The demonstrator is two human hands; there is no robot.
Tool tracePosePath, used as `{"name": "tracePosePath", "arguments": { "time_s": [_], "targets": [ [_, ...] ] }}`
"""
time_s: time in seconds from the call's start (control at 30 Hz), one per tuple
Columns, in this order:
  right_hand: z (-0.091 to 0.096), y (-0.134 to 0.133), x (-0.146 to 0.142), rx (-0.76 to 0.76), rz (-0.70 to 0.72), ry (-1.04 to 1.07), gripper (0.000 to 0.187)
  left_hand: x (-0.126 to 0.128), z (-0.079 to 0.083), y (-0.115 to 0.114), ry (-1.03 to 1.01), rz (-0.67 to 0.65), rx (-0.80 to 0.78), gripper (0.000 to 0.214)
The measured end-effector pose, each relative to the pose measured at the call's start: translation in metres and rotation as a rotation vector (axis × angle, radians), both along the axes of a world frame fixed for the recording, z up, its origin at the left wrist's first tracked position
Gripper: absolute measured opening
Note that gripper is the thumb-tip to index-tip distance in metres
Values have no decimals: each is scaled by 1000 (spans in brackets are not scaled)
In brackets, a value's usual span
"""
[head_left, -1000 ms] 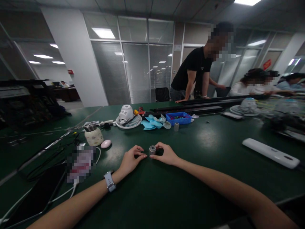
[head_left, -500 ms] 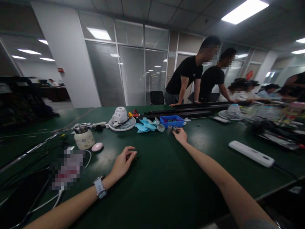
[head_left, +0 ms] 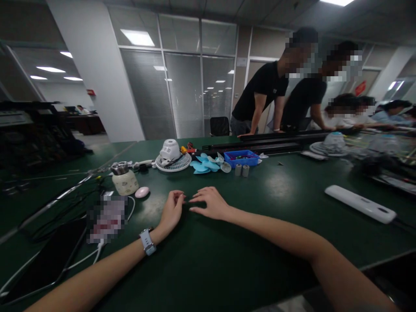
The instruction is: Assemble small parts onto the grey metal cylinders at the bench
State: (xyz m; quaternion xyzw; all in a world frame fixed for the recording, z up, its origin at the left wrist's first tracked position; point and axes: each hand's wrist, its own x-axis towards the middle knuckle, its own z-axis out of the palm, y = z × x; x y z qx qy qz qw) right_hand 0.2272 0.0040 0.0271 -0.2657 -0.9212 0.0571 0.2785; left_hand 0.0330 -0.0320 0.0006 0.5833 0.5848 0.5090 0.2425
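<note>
My left hand (head_left: 173, 210), with a watch (head_left: 147, 242) on its wrist, hovers low over the green table (head_left: 208, 260). Its fingers are loosely curled, and I see nothing in them. Facing it, my right hand (head_left: 209, 203) has its fingers stretched out and the thumb apart, also with nothing in it. A small gap separates the two hands. Beyond my right hand, two small grey metal cylinders (head_left: 242, 170) stand upright side by side in front of a blue tray (head_left: 242, 163) of small parts. Light-blue fan blades (head_left: 204, 164) lie left of them.
A white fan body with its grille (head_left: 172, 160) lies at the back, near long black bars (head_left: 253, 146). On the left are a cream jar (head_left: 125, 183), a pink oval object (head_left: 142, 192), a dark tablet-like slab (head_left: 48, 260) and cables. A white power strip (head_left: 360, 203) lies right. Two people lean on the far edge.
My right hand has let go of a metal cylinder, leaving it beside the other, and has come back toward my left hand. The left hand's fingers have drawn closer together. The view has shifted slightly.
</note>
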Motion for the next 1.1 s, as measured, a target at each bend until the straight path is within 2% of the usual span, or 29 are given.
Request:
{"name": "tracePosePath", "arguments": {
  "time_s": [0.07, 0.17, 0.33, 0.43, 0.5, 0.6, 0.67, 0.73, 0.87, 1.1],
  "targets": [
    [-8, -6, -17, -22, 6, -50, 30, 0, -1, 0, -12, -7, 13, 33],
    [-17, -2, -18, -39, -20, -24, 19, 0, 0, 1, -4, -12, 17, 33],
    [-20, 5, 21, -108, -45, 31, 18, 1, 2, 2, 36, -2, -8, 35],
    [-14, 20, 56, -94, -99, 98, 21, 1, 2, 1, 52, 6, -22, 37],
    [-5, 43, 84, -49, -231, 200, 24, 0, 2, 1, 62, 8, -24, 38],
    [15, 88, 128, 23, -517, 331, 31, -1, 1, 1, 82, 2, -33, 39],
    [26, 115, 153, 63, -672, 311, 35, -1, 1, 2, 99, 1, -38, 39],
    [32, 134, 168, 81, -749, 265, 37, -2, 0, 3, 110, 3, -42, 40],
    [28, 149, 175, 69, -768, 220, 35, -2, 0, 3, 110, -4, -51, 40],
    [22, 151, 171, 42, -806, 126, 28, 1, 5, -1, 136, -20, -67, 40]
  ]
}}
